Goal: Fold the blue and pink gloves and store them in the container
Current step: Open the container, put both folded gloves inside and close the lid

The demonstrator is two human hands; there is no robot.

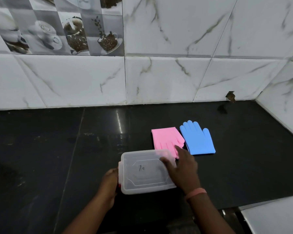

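Container (145, 173), a translucent plastic rectangular box with rounded corners and its lid on, sits on the glossy black stone counter (57, 149) with its long axis running left to right, slightly skewed. Left hand (109, 186) holds the container's left short end, fingers curled round that edge. Right hand (183, 169) lies over the container's right end with fingers spread and fairly straight, thumb pressed on the lid; whether it grips the far edge cannot be told. Pink glove (166, 139), smooth and rubbery, lies flat just beyond the container's far right corner, fingers pointing toward the container, cuff toward the wall; its fingertips are partly hidden by the right hand. Blue glove (197, 139), same material, lies flat just right of the pink glove, touching or nearly so, fingers pointing toward the marble-pattern tiled wall (176, 73). A pink band (195, 193) circles the right wrist.
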